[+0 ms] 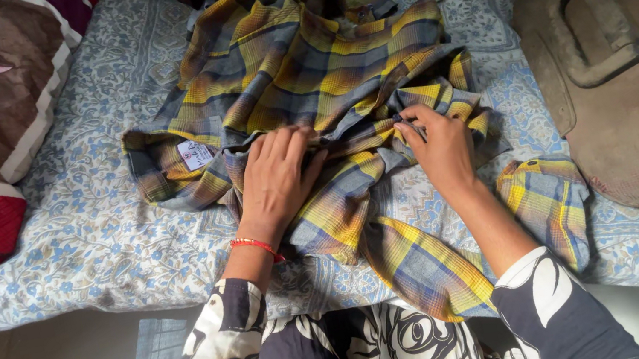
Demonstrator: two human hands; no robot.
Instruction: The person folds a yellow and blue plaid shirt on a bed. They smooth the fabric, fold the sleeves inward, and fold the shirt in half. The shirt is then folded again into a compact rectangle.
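While a crumpled yellow and blue plaid shirt [319,75] is spread on the flower-print bedsheet [87,236], it is pressed flat by the left hand [276,180], fingers extended together. A fold of it is pinched by the right hand [440,149], fingers curled. A brown suitcase [636,57] is seen just beside it.

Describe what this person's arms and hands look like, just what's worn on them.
Both arms wear dark navy sleeves printed with large white flowers and leaves. The left hand has a thin red thread bracelet at the wrist. The right hand is bare, with no jewellery visible.
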